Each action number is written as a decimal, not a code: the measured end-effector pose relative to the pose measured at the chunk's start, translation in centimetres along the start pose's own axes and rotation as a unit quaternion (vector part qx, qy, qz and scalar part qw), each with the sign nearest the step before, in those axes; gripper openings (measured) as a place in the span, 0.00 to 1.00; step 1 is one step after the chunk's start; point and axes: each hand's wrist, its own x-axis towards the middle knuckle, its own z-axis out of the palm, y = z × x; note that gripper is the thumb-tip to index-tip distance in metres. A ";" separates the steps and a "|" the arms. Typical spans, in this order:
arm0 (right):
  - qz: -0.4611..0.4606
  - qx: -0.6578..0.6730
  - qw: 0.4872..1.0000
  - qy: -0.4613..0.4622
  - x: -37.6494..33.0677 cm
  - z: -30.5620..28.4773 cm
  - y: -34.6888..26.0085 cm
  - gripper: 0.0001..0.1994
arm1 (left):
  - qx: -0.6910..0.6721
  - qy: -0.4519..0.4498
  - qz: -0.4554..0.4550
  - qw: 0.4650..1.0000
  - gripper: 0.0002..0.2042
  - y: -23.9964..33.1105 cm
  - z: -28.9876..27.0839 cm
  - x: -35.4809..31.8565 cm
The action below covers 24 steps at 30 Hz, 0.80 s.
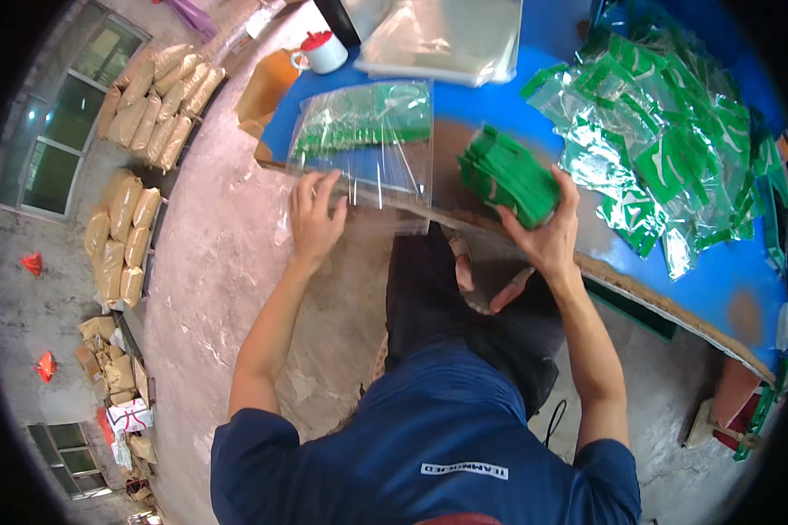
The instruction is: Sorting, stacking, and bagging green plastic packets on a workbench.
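Two bare hands are working at the near edge of a blue table (490, 103). The right hand (547, 236) is squeezing a thick bunch of green packets (510, 175) between its thumb and fingers, near that edge. The left hand (315, 219) is bending its fingers at the near end of a big clear plastic bag (403, 175); I cannot tell if it is pinching the plastic. The bag is lying partly on the table and is sticking out past the edge, and a row of green packets (368, 122) is sitting in its far half. On the right, a big messy heap of shiny green-and-clear packets (665, 153) is covering the tabletop. Farther back, a pile of flat clear bags (446, 39) is lying near a white mug with a red lid (326, 57).
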 end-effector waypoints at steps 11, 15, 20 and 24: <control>0.160 0.230 0.959 0.043 3.4 -3.5 -4.1 0.44 | -0.152 -0.022 0.053 0.987 0.09 2.1 -4.0 6.8; 0.388 0.402 0.754 -0.345 6.0 -3.2 -5.4 0.38 | -0.260 -0.047 -0.026 0.964 0.08 7.0 -3.7 8.6; 0.491 0.427 0.700 -0.293 6.2 2.4 -2.2 0.34 | -0.273 -0.042 -0.022 0.961 0.08 12.0 -2.0 9.8; 0.464 0.428 0.755 -0.177 5.6 7.7 -2.1 0.40 | -0.291 -0.003 -0.019 0.957 0.06 15.7 -0.7 10.3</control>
